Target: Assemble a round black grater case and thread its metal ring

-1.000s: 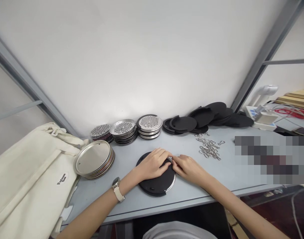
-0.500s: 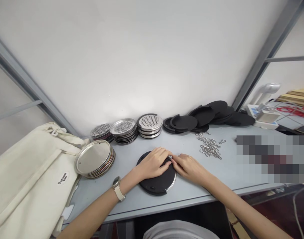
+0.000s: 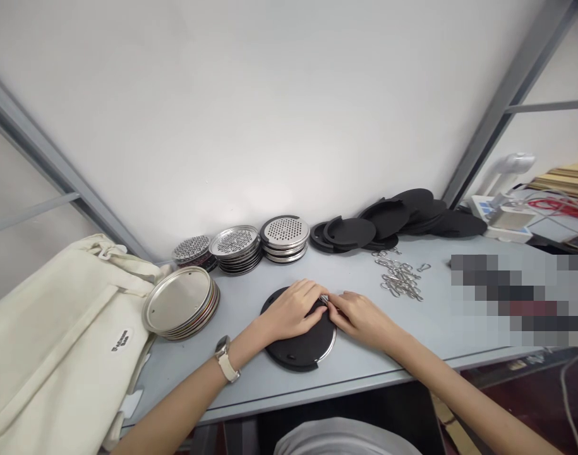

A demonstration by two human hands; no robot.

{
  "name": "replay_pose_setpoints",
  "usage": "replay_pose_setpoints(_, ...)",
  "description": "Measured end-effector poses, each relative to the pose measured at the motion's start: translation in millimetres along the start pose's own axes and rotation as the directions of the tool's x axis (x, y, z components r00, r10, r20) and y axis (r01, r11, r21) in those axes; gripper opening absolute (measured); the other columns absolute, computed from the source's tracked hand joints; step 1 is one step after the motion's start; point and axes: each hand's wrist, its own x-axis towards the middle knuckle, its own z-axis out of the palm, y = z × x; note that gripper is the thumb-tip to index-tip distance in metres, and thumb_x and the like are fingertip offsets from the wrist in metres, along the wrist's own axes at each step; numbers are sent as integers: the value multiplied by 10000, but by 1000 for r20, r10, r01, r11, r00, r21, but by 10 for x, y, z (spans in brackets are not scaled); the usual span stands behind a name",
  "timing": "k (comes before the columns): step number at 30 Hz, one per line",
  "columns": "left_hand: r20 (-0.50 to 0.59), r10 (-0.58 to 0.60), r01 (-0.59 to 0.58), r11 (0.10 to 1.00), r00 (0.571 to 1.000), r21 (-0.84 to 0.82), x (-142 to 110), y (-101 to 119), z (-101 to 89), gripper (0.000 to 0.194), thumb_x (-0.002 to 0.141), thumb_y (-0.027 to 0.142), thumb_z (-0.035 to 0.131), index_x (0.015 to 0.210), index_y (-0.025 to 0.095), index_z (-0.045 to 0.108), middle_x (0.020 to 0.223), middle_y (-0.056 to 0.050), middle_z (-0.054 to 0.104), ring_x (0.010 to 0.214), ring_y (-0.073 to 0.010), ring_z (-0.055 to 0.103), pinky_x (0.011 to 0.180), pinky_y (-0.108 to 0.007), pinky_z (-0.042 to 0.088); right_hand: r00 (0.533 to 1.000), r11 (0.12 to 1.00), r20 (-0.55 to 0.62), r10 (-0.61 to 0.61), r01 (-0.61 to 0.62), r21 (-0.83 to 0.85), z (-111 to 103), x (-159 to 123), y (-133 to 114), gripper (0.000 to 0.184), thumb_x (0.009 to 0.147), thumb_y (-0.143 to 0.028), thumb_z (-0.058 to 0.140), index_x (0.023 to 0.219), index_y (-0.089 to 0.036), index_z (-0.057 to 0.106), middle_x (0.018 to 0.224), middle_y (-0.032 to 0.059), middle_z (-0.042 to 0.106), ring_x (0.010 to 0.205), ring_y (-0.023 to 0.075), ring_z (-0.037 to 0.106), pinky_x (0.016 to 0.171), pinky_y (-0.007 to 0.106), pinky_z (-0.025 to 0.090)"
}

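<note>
A black round cover with a silvery metal rim showing along its right edge lies on the table in front of me. My left hand rests across it, fingers bent over the far right edge and thumb on top, gripping it there. Close against those fingertips, my right hand pinches a small metal clip at the cover's edge. Most of the clip is hidden by fingers. A pile of similar wire clips lies to the right, beyond my right hand.
Along the wall stand stacks of perforated grater discs and a heap of black covers. Plain metal discs are stacked at left beside a cream bag. A white device sits far right; a blurred-out patch covers the right table.
Both hands keep nearly the same place on the cover, with only slight finger movement around the clip. The whole view has shifted a little.
</note>
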Motion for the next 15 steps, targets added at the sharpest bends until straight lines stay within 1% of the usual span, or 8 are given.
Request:
replay_pose_setpoints(4,3,4,-4,1000,1000,-7,-1,-4,3,173,903,207,443,1069,169,471,1005,-82,563,964,-219,537,879,-375,435,1000,1000,-26,5,-5,-13,11,1,8,236,920,-241,358,772,-181,532,619,18,542,547,146,487,545,269,293)
replay_pose_setpoints(7,11,5,-5,1000,1000,-5,0,-6,2,179,903,203,446,1078,170,467,1014,-78,562,973,-213,533,887,-365,434,1000,1000,-22,9,-9,-10,12,3,10,229,917,-237,361,766,-182,524,621,18,541,544,145,484,544,267,297)
replay_pose_setpoints(15,12,-1,1,1000,1000,15,0,-7,2,184,895,203,464,1073,158,467,1018,-80,559,975,-217,525,891,-360,431,999,1000,9,-31,31,2,15,-2,27,252,947,-232,301,887,-159,535,695,51,589,622,168,535,597,272,343)
